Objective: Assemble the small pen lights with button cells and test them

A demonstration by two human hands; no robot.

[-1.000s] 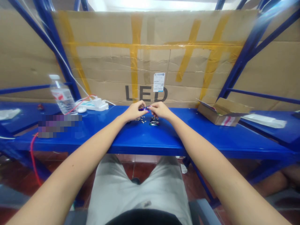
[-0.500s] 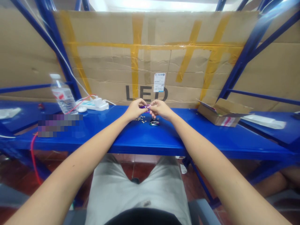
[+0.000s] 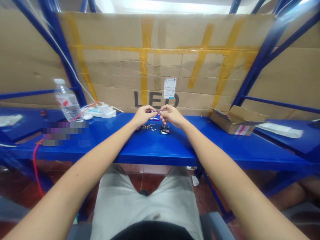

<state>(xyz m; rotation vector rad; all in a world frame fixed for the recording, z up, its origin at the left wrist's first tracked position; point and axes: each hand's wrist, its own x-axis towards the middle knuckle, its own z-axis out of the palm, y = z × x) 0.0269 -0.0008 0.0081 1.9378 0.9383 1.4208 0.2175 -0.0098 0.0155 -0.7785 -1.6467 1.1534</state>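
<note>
My left hand (image 3: 144,115) and my right hand (image 3: 171,115) meet above the blue table, fingertips pinched. Between them is a small shiny purple carabiner (image 3: 158,112), partly covered by the fingers. More purple metal pieces (image 3: 155,118) show just below and behind the left fingertips. On the tabletop under the hands lie several small gold-coloured metal pieces (image 3: 151,127). To their right, a carabiner with green and silver tones (image 3: 164,131) rests below my right hand, with small dark pieces (image 3: 164,126) behind it.
A blue table (image 3: 155,150) spans the view before a cardboard sheet (image 3: 112,73) marked LED. At right stands an open cardboard box (image 3: 235,121). At left are a water bottle (image 3: 67,101), a white power strip (image 3: 105,112), a red cable (image 3: 36,166) and a blurred-out object (image 3: 63,133).
The fingertips have shifted slightly and the carabiner between them has turned. More purple metal shows below the left fingers. Both arms stay nearly in place.
</note>
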